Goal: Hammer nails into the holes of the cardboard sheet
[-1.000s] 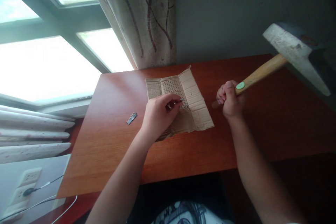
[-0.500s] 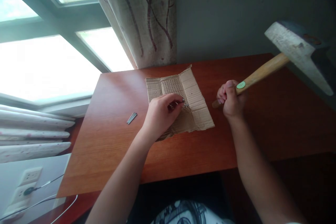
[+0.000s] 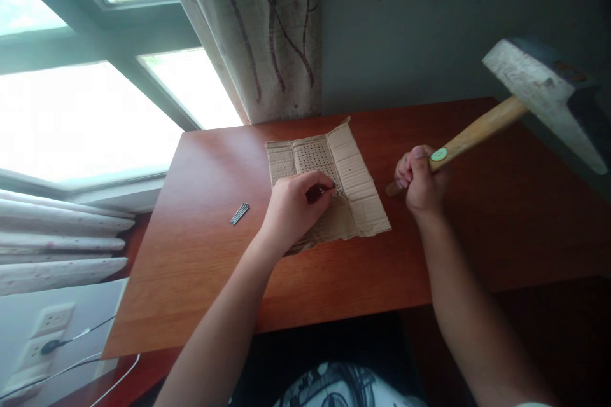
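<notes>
A flattened piece of cardboard (image 3: 356,194) lies on the reddish wooden table (image 3: 200,267); its middle panel is dotted with many small holes. My left hand (image 3: 292,210) rests on the cardboard with fingertips pinched on a nail at the dotted panel's lower right corner. My right hand (image 3: 420,181) is closed round the wooden handle of a hammer (image 3: 534,98), whose grey metal head is raised up and to the right, well away from the cardboard.
A few loose nails (image 3: 239,213) lie on the table left of my left hand. A patterned curtain (image 3: 267,32) and a bright window (image 3: 90,114) stand behind the table. A wall socket with a plugged cable (image 3: 48,346) is at lower left.
My left hand's fingers have curled tighter at the cardboard's dotted panel, covering most of the nail. The hammer head has drifted slightly right and up. Otherwise nothing has moved.
</notes>
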The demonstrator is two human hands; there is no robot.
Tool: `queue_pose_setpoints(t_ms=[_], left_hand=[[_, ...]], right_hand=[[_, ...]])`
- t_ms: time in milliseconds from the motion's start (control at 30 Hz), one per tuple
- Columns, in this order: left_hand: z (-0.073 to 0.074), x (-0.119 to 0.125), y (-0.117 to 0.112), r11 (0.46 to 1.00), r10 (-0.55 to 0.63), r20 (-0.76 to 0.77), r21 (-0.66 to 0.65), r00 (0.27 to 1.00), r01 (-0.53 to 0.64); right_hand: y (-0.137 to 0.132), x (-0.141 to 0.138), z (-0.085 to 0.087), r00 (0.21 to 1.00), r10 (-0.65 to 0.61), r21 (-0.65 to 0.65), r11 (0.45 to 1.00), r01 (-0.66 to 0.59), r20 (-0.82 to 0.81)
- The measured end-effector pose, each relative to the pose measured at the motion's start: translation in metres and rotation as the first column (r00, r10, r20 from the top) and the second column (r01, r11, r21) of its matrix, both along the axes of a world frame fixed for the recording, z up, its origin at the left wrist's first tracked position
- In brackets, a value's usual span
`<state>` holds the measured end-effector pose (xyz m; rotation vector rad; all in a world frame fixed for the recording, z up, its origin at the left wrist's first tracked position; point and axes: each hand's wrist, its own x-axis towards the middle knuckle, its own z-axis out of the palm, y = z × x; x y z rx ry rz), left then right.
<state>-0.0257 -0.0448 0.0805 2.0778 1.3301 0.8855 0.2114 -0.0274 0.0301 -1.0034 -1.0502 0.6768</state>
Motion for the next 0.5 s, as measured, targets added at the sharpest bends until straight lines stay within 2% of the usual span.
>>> queue_pose_setpoints(t_ms=[300, 433, 500], left_hand=[[-0.001, 0.000, 0.002, 0.999, -0.017, 0.020, -0.027, 1.000, 0.018], [-0.002, -0.001, 0.002, 0.999, -0.025, 0.035, -0.034, 0.999, 0.026], [-0.003, -0.001, 0.002, 0.999, -0.031, 0.036, -0.029, 0.999, 0.032]], right_hand=[[-0.002, 0.001, 0.003, 0.993, -0.023, -0.107, 0.994, 0.035, 0.118], [-0.020, 0.008, 0.012, 0.982, 0.034, -0.226, 0.974, 0.009, 0.185], [-0.036, 0.017, 0.021, 0.957, 0.063, -0.305, 0.952, 0.027, 0.282]])
